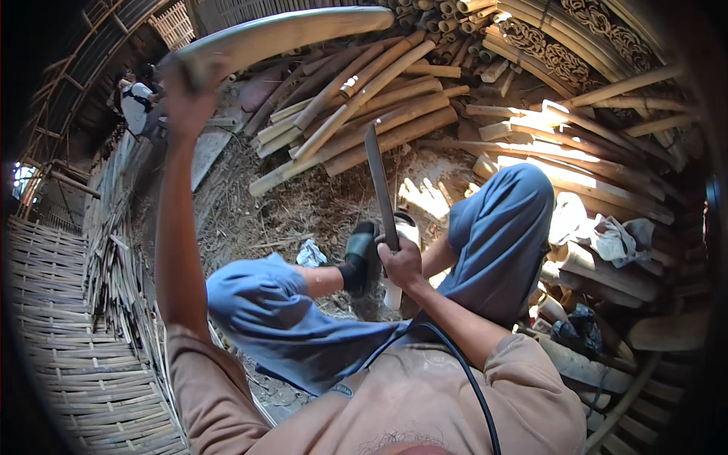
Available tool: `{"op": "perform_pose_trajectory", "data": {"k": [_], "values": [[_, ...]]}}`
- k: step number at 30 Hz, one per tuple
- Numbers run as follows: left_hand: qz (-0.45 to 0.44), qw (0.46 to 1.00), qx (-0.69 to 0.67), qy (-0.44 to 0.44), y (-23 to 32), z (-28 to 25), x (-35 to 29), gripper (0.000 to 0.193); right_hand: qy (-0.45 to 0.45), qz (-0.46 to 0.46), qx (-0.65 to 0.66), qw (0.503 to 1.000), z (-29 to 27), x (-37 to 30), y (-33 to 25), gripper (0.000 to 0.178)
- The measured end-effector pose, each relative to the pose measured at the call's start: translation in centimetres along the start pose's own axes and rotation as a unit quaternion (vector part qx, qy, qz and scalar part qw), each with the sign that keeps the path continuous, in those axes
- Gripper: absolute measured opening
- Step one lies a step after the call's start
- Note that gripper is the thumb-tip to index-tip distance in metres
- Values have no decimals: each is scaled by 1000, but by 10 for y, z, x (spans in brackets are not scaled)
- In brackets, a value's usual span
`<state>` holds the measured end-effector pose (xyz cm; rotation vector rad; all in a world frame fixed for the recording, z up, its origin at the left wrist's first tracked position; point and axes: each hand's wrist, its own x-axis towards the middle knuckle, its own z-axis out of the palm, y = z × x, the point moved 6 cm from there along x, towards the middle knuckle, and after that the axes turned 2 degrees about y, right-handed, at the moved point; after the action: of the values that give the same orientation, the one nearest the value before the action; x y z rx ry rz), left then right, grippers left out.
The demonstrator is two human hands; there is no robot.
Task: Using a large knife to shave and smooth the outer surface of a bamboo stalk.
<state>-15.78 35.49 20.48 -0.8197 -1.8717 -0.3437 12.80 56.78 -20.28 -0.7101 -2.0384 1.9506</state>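
My left hand (193,98) is raised at the upper left with the arm stretched out, its fingers closed round one end of a long, pale piece of split bamboo (296,34). The piece extends to the right across the top of the view, slightly blurred near the hand. Low in the middle, between my bent knees, my right hand (402,264) grips a long knife (379,178). Its dark blade points up and away from me. The knife's handle is mostly hidden by the fingers. Below that hand a white cylinder (392,294) shows beside my dark shoe (362,254).
Bamboo poles (379,114) lie piled ahead, with more split lengths (584,152) at the right. Thin strips (121,258) are heaped at the left by a woven bamboo panel (68,326). Another person (136,102) is at the far left. Crumpled white cloth (607,235) lies right of my knee.
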Motion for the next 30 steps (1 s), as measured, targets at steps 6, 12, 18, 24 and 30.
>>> {"op": "perform_pose_trajectory", "data": {"k": [6, 12, 18, 24, 30], "values": [[112, 867, -169, -455, 72, 150, -58, 82, -13, -57, 24, 998, -25, 2, -19, 26], [182, 771, -288, -538, 91, 174, -19, 75, 118, -169, -3, 978, -89, 40, -94, 27], [136, 879, -158, -429, 26, 196, 43, 72, 200, -193, 36, 960, -120, 34, -103, 24], [97, 780, -351, -509, 161, 159, 22, 69, 244, -23, -52, 968, -180, 53, -72, 37], [279, 708, -291, -580, 274, 134, -12, 68, 243, -4, -26, 970, -193, 100, -42, 33]]}}
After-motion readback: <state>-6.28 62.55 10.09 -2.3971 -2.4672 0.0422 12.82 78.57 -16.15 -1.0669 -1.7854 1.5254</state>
